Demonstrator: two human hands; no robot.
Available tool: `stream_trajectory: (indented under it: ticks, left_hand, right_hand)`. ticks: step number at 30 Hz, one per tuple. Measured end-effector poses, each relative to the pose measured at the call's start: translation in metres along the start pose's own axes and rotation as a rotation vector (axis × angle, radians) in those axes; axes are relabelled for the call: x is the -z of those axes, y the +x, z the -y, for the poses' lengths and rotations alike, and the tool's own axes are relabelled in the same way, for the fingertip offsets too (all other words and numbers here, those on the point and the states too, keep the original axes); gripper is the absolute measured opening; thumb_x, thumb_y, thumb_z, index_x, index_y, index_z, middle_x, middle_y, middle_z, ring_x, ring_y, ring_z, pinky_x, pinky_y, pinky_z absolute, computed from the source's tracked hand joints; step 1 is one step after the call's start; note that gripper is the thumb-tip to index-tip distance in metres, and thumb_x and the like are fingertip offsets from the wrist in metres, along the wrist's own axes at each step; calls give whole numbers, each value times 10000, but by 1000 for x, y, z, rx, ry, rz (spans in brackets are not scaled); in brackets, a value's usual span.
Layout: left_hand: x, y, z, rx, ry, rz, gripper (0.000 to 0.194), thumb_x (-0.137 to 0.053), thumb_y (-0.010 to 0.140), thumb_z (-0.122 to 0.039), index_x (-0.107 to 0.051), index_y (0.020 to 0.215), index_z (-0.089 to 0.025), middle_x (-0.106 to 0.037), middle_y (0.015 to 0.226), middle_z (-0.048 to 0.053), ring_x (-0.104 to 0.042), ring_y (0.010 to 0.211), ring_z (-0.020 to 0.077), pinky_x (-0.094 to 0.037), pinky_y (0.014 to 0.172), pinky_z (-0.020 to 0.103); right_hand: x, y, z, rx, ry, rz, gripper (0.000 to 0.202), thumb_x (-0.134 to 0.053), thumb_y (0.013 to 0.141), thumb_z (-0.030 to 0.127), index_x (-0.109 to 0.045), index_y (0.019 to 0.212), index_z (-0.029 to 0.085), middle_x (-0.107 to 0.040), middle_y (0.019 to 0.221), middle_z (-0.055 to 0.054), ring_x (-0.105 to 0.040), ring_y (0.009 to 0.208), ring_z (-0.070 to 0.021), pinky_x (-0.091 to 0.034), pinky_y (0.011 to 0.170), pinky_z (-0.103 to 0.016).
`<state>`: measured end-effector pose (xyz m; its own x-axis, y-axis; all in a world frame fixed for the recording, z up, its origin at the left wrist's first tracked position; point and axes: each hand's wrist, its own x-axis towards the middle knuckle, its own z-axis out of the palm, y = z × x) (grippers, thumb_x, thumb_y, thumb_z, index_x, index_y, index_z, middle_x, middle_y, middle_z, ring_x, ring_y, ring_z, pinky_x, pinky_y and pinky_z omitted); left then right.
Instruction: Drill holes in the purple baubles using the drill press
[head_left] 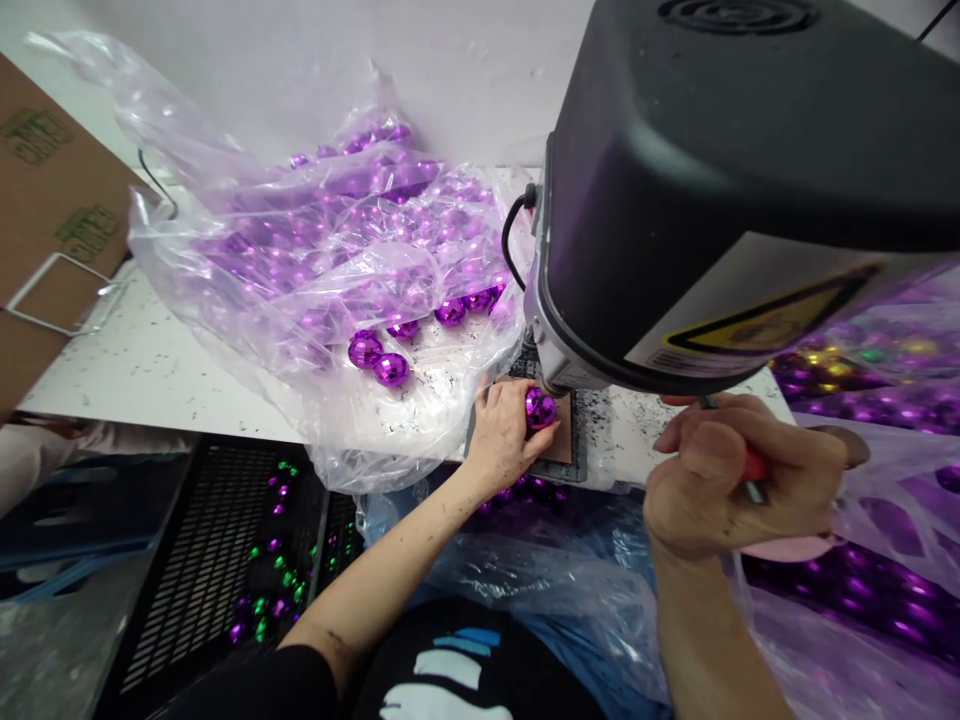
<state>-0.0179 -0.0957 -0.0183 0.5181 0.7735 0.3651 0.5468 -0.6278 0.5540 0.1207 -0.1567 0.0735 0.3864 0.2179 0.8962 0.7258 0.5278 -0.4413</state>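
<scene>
My left hand [501,428] is closed on a shiny purple faceted ball [540,410], pinning it on a brown board [557,440] at the table's front edge. Right above that ball sits the lower metal end of a black bench machine [712,190], which hides the exact point of contact. My right hand [742,475] is wrapped round a metal lever with a red part [756,466] at the machine's right side. Loose purple balls lie left of my left hand, including one ball [391,369] and another [365,349].
A large clear plastic bag [330,250] full of purple balls covers the white table [247,385]. A cardboard box [52,200] stands at left. Below are a black crate [187,540] with colored beads and a bluish plastic bag [540,560]. More bagged balls [862,590] lie at right.
</scene>
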Motion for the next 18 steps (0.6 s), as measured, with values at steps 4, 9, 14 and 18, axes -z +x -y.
stream_trajectory:
  ticks: [4, 9, 14, 18]
  left_hand:
    - [1, 0, -1, 5, 9, 7, 428, -677, 884, -349, -464, 1227, -207, -597, 1161, 93, -536, 1129, 284, -397, 1005, 474]
    - [2, 0, -2, 9, 18, 4, 422, -687, 879, -355, -473, 1205, -195, -594, 1177, 102, -536, 1138, 282, -387, 1035, 475]
    - [0, 0, -1, 13, 5, 14, 410, -677, 884, -350, -478, 1207, -196, -600, 1142, 89, -548, 1110, 270, -403, 1016, 457]
    - [-1, -1, 1, 19, -1, 13, 409, -674, 882, -351, -480, 1206, -194, -603, 1120, 92, -553, 1102, 274, -412, 999, 449]
  right_hand:
    - [-1, -1, 2, -42, -58, 37, 240, -570, 832, 171, -506, 614, 93, -412, 521, 25, -476, 529, -53, -520, 592, -284]
    - [-7, -2, 6, -31, -95, -6, 303, -533, 864, 214, -447, 590, 115, -366, 499, 24, -446, 530, -50, -496, 586, -254]
    - [-4, -18, -1, -103, -114, 13, 211, -525, 858, 176, -520, 651, 134, -449, 562, 7, -516, 613, -74, -524, 682, -279]
    - [1, -35, -9, -147, -134, 73, 174, -563, 842, 192, -569, 677, 134, -524, 601, -4, -587, 688, -106, -508, 645, -261]
